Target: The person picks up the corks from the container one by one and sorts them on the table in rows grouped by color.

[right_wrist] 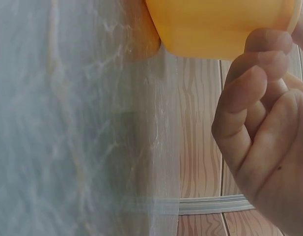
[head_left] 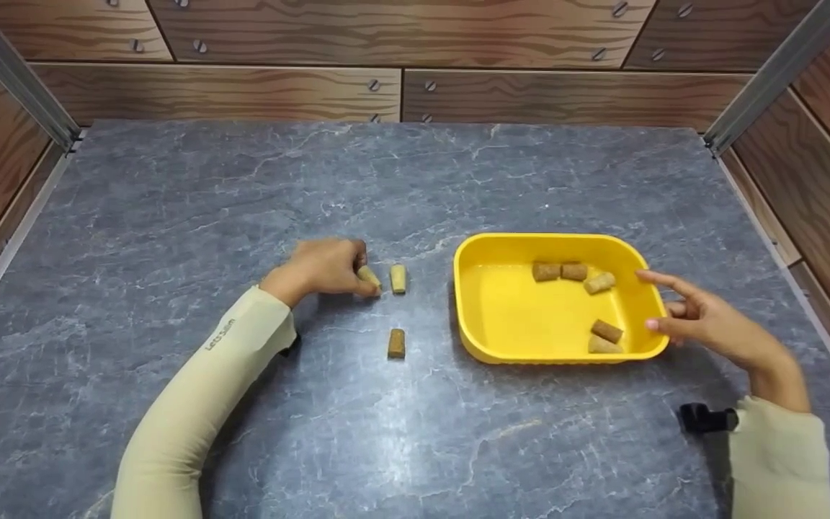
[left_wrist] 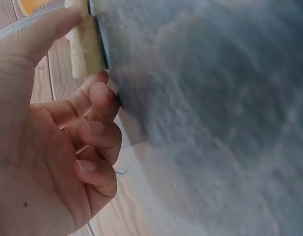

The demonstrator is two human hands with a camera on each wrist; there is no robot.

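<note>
My left hand [head_left: 328, 267] is low over the table, with a tan, cork-like stub [head_left: 368, 276] between thumb and forefinger. In the left wrist view the thumb lies along this pale stub [left_wrist: 87, 46], and the other fingers are curled. Just right of that hand stands another tan stub [head_left: 398, 279], apart from it. Nearer the front is a brown stub [head_left: 396, 344]. At the right end of a yellow tub [head_left: 487, 355], my right hand [head_left: 717, 324] grips the rim, thumb and forefinger over the edge, other fingers bent outside.
Inside the tub, several brown and tan stubs lie toward the right, including a brown one [head_left: 607, 331] near the front wall. The grey marbled table [head_left: 242, 180] is bounded by wood-patterned panels [head_left: 242, 90] at the back and sides, with metal posts [head_left: 768, 94] at the far corners.
</note>
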